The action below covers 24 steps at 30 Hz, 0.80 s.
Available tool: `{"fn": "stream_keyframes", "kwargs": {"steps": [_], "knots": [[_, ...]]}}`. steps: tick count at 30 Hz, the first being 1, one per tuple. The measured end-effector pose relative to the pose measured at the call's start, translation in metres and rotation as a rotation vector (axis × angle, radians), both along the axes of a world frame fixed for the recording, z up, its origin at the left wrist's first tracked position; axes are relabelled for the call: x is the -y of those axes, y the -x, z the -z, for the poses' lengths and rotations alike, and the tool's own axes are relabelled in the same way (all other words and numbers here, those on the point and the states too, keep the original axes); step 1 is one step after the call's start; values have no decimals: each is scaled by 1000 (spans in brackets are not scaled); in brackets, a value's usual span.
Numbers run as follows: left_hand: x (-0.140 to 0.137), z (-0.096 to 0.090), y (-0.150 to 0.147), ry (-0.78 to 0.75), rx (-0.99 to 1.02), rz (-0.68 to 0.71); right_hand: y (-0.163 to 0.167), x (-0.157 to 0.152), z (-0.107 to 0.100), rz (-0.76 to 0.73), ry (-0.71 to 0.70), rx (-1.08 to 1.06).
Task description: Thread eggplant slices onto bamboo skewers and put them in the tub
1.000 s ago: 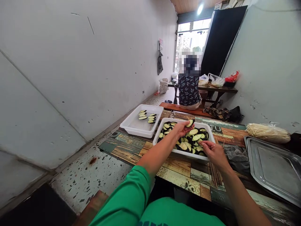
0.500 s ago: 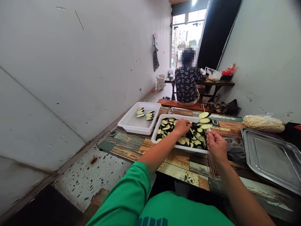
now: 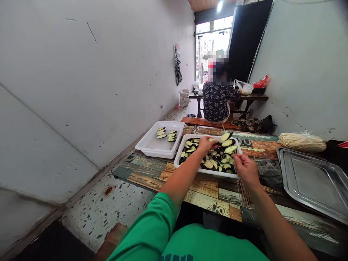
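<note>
"What is in your right hand (image 3: pixel 245 167)?"

"A wooden skewer (image 3: pixel 223 127), its lower end pinched between thumb and fingers at the right side of the tub. Threaded eggplant slices (image 3: pixel 227 143) sit on it one above another, pale faces showing and dark skin at the edges, and the tip juts out past the topmost."

"And the left hand (image 3: pixel 206 145)?"

"Curled over the tub, its fingertips gripping another slice (image 3: pixel 211 140) just left of the skewer."

"Where is the rest of the eggplant?"

"Loose slices (image 3: pixel 208 164) lie heaped in the white tub (image 3: pixel 224 174) beneath my hands. In a second white tub (image 3: pixel 159 153), just to its left, two short rows of slices (image 3: pixel 161 133) lie apart from each other on the bottom."

"What shares the patchwork-wood table (image 3: pixel 152 170)?"

"A bundle of thin sticks (image 3: pixel 244 194) near my right forearm, a crumpled grey cloth (image 3: pixel 269 173), a metal tray (image 3: pixel 312 177) and, behind it, a pale bundle in clear plastic (image 3: pixel 301 140)."

"Who is with you?"

"A co-worker (image 3: pixel 216 101) in a leaf-patterned top, seated on a bench (image 3: pixel 189 120), back to me, at a farther table (image 3: pixel 258 97) near the bright doorway."
</note>
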<state>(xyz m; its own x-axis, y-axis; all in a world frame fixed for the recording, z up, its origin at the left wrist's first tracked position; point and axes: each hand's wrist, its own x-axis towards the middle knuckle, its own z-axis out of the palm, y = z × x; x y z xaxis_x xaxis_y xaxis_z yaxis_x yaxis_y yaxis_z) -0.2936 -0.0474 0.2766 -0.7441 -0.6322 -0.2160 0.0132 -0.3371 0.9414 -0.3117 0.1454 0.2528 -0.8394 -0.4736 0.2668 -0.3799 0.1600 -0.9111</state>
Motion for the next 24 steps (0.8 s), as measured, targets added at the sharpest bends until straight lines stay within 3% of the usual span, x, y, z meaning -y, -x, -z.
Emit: {"fn": "stream_keyframes", "kwargs": {"steps": [3, 8, 15, 24], "knots": [[10, -5, 2, -289, -103, -119, 0, 0, -2, -89, -51, 12], [30, -9, -5, -553, -127, -270, 1, -1, -7, -156, -137, -54], [40, -10, -8, -703, -171, -275, 1, 0, -12, -208, -203, -69], [39, -13, -7, -719, -178, -251, -1, -1, -18, -176, -235, -81]]}}
